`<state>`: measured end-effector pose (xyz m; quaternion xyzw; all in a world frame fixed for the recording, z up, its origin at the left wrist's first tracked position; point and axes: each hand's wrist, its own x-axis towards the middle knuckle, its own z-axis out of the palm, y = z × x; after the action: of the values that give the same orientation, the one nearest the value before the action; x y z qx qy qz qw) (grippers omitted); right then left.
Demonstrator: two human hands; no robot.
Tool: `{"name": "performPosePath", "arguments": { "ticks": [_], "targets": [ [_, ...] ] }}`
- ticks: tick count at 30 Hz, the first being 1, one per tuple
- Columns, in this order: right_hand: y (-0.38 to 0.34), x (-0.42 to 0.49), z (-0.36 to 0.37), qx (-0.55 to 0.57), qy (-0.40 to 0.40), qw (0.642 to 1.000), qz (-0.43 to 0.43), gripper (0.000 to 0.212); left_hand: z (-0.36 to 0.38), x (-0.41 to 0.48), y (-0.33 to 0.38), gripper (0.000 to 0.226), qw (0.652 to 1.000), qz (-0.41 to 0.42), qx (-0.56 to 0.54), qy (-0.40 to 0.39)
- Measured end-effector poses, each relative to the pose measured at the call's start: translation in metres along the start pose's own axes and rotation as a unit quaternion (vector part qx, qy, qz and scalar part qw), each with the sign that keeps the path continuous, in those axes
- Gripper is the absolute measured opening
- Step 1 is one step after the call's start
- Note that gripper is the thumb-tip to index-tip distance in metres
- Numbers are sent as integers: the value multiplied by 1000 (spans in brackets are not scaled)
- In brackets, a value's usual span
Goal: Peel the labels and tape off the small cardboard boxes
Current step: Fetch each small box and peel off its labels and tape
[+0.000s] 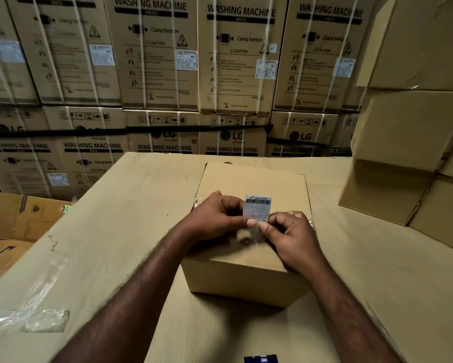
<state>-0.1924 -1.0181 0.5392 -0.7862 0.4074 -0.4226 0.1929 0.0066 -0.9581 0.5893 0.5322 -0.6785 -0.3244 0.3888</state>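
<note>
Two hands: meeting over the small box
Left hand: pinching the upright label
Right hand: pinching its lower edge
Underneath: the cardboard desk

Flat brown cardboard worktop is lying open left of the small cardboard box; stacked plain brown cartons are blocking the right, printed washing-machine cartons the rear.

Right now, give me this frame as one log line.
left hand, right hand: pinching label | label: upright over small box
</note>
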Motion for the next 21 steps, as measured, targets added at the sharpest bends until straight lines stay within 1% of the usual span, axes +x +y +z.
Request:
{"name": "performPosePath", "arguments": {
  "ticks": [2, 4, 6, 7, 8, 9, 10, 11, 12, 14, 15, 16, 17, 18, 19, 20, 21],
  "targets": [
    [0, -1, 0, 0, -2, 1000, 4, 24, 1, 3, -5, 22, 998, -6, 52, -19],
    [-1, 0, 1, 6, -2, 1000, 4, 23, 3, 7, -9, 21, 995, 1, 96, -21],
    [-3, 2, 1, 30, 10, 999, -4, 18, 5, 7, -8, 21, 996, 4, 87, -5],
    [-4, 2, 1, 65, 16, 998, 0, 22, 6, 6, -6, 19, 999, 2, 53, 10],
    [-5, 2, 0, 106, 18, 994, 9, 27, 6, 4, -4, 17, 999, -4, -10, 32],
    [-5, 3, 0, 132, 19, 991, 21, 30, 6, 3, -1, 15, 994, -11, -88, 59],
    [-4, 4, 0, 134, 20, 990, 28, 34, 6, 4, -2, 13, 984, -16, -151, 96],
    [-2, 6, 0, 117, 20, 992, 30, 36, 4, 5, -3, 10, 973, -15, -183, 143],
    [-3, 7, -2, 89, 17, 996, 24, 37, 3, 6, -5, 10, 962, -11, -191, 193],
    [-10, 5, -5, 3, -9, 1000, -28, 39, 0, 11, -13, 13, 940, -6, -204, 274],
    [-16, 0, -6, -60, -34, 995, -67, 47, -3, 14, -18, 14, 929, -3, -210, 304],
    [-26, -11, -6, -140, -73, 983, -95, 61, -4, 17, -22, 14, 920, -2, -214, 327],
    [-34, -23, -4, -216, -116, 964, -106, 79, -4, 19, -26, 16, 914, -2, -218, 343],
    [-43, -34, -2, -274, -165, 943, -95, 99, -6, 22, -29, 19, 911, -2, -219, 350],
    [-50, -42, -1, -307, -207, 926, -73, 114, -6, 24, -31, 22, 911, 0, -219, 349],
    [-57, -46, 0, -320, -239, 916, -50, 122, -6, 27, -32, 23, 917, 1, -213, 336],
    [-62, -42, 1, -323, -263, 909, -31, 123, -5, 30, -33, 22, 928, 0, -201, 314]
  ]
}}
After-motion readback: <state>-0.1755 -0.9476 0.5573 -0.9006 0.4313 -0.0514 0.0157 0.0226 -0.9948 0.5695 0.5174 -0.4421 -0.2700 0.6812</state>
